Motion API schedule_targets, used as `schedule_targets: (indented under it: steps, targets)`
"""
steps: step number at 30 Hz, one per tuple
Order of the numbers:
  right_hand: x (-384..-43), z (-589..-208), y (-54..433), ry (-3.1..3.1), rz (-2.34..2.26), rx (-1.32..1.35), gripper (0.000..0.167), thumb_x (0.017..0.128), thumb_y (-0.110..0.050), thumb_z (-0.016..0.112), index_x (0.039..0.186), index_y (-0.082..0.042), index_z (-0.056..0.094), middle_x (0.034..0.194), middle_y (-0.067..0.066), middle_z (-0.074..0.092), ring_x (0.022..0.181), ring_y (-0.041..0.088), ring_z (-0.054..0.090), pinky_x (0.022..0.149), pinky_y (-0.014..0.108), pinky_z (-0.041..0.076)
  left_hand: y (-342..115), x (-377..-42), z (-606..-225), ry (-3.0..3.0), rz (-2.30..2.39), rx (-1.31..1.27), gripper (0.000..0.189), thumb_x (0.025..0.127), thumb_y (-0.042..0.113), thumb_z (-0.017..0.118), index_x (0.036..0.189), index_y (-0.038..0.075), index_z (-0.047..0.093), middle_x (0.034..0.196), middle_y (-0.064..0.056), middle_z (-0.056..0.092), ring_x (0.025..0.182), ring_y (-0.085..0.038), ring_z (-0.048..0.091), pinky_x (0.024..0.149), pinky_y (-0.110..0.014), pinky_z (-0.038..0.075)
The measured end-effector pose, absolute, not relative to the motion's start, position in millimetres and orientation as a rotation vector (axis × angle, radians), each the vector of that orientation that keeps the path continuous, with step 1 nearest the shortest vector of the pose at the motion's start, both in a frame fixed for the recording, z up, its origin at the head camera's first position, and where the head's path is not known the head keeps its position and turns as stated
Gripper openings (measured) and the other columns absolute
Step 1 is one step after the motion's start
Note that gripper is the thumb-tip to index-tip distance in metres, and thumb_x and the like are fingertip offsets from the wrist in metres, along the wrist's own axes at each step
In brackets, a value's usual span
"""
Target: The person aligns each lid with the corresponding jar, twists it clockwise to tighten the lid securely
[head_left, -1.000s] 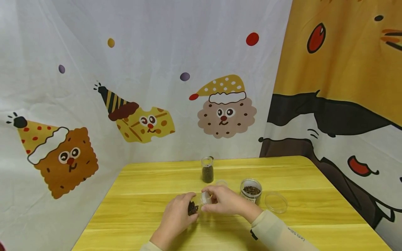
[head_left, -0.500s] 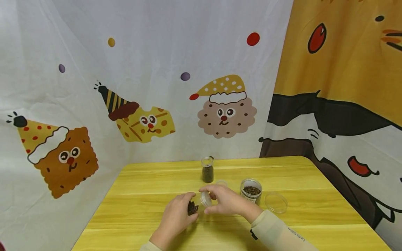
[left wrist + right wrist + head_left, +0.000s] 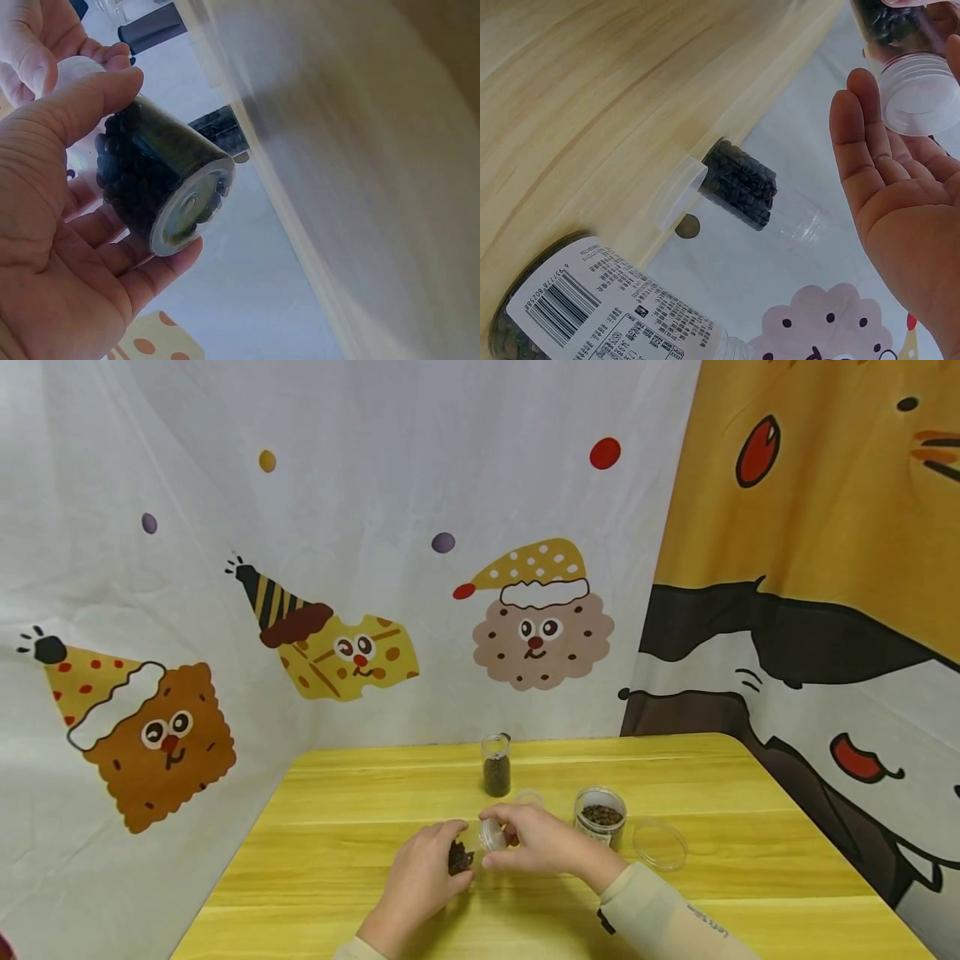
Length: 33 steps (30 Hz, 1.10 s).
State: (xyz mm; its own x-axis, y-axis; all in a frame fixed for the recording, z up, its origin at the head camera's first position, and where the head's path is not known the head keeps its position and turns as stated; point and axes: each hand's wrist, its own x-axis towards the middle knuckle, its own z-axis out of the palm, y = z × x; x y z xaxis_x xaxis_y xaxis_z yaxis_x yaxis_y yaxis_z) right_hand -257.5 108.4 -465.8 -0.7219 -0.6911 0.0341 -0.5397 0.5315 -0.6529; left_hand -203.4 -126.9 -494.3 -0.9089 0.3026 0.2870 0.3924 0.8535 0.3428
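Note:
My left hand [image 3: 423,868] grips a small clear jar [image 3: 161,169], tipped on its side, with dark coffee beans [image 3: 460,857] in it. Its base faces the left wrist camera. At the jar's other end my right hand [image 3: 536,839] has its fingers and thumb around the translucent screw lid [image 3: 922,97]. Most of those fingers look fairly straight in the right wrist view. Behind the hands stands an uncapped narrow jar [image 3: 496,775], partly filled with dark beans. To the right, a wider labelled jar [image 3: 615,300] stands without its lid, holding brown coffee beans [image 3: 602,815].
A large clear round lid [image 3: 660,844] lies flat to the right of the wide jar. Near the narrow jar rests a small translucent lid [image 3: 679,191]. The wooden table [image 3: 337,827] meets a white cartoon-printed curtain [image 3: 360,460] at its back edge.
The right fingers and thumb loosened on the lid half a second ago and have closed in around it again. The left hand and its jar have stayed in place.

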Motion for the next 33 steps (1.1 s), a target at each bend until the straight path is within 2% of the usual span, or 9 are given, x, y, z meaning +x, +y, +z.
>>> schedule_targets:
  steps: [6,12,14,16,19,22,33]
  targets:
    - [-257.0,-466.4,109.1,2.541,-0.965,-1.045,0.066,0.097,-0.048,0.078,0.151,-0.016,0.058,0.121,-0.004,0.074,0.097,0.003,0.071,0.082,0.023,0.061,-126.5,-203.8,-494.4,-2.823,-0.591,-0.528,0.067,0.078,0.033,0.098,0.134,0.011,0.069,0.127,-0.014,0.076,0.111,-0.033,0.074,0.09,-0.052,0.065]
    - [-256.2,-468.2,110.6,2.582,-0.951,-1.028,0.083,0.093,-0.046,0.083,0.162,-0.021,0.044,0.153,0.006,0.061,0.111,0.012,0.07,0.089,0.028,0.061,-126.7,-205.3,-494.6,-2.83,-0.592,-0.528,0.067,0.077,0.032,0.098,0.134,0.01,0.069,0.129,-0.014,0.075,0.114,-0.034,0.073,0.092,-0.054,0.064]
    - [-256.3,-468.4,110.8,2.599,-0.942,-1.042,0.084,0.092,-0.043,0.085,0.162,-0.023,0.044,0.155,0.006,0.059,0.113,0.013,0.069,0.091,0.029,0.061,-126.8,-205.6,-494.7,-2.832,-0.583,-0.523,0.067,0.078,0.033,0.097,0.134,0.011,0.069,0.129,-0.014,0.075,0.114,-0.034,0.073,0.092,-0.054,0.064]
    - [-256.6,-468.6,110.7,2.604,-0.942,-1.055,0.078,0.093,-0.041,0.085,0.159,-0.023,0.049,0.15,0.003,0.063,0.11,0.011,0.069,0.091,0.029,0.061,-126.6,-205.6,-494.9,-2.832,-0.575,-0.517,0.067,0.078,0.034,0.097,0.134,0.011,0.069,0.129,-0.014,0.076,0.113,-0.033,0.074,0.091,-0.053,0.064]
    - [-257.4,-468.3,110.9,2.58,-0.97,-1.054,0.066,0.095,-0.04,0.083,0.152,-0.02,0.057,0.133,-0.003,0.07,0.102,0.006,0.07,0.086,0.026,0.062,-125.9,-205.5,-494.4,-2.828,-0.569,-0.515,0.066,0.078,0.034,0.097,0.134,0.012,0.069,0.128,-0.013,0.076,0.112,-0.033,0.074,0.091,-0.053,0.064]
    - [-257.8,-467.7,111.9,2.524,-1.017,-1.021,0.062,0.096,-0.043,0.081,0.149,-0.017,0.059,0.12,-0.005,0.072,0.097,0.003,0.071,0.083,0.022,0.061,-125.4,-204.7,-494.1,-2.826,-0.567,-0.519,0.066,0.077,0.034,0.098,0.133,0.011,0.069,0.127,-0.013,0.076,0.112,-0.032,0.074,0.09,-0.052,0.064]
    - [-257.8,-468.6,112.5,2.517,-0.994,-1.029,0.063,0.099,-0.049,0.076,0.147,-0.011,0.06,0.108,-0.005,0.074,0.089,-0.002,0.067,0.078,0.021,0.059,-124.0,-202.7,-493.0,-2.811,-0.53,-0.537,0.066,0.077,0.033,0.098,0.133,0.012,0.069,0.124,-0.013,0.077,0.111,-0.032,0.074,0.091,-0.052,0.064]
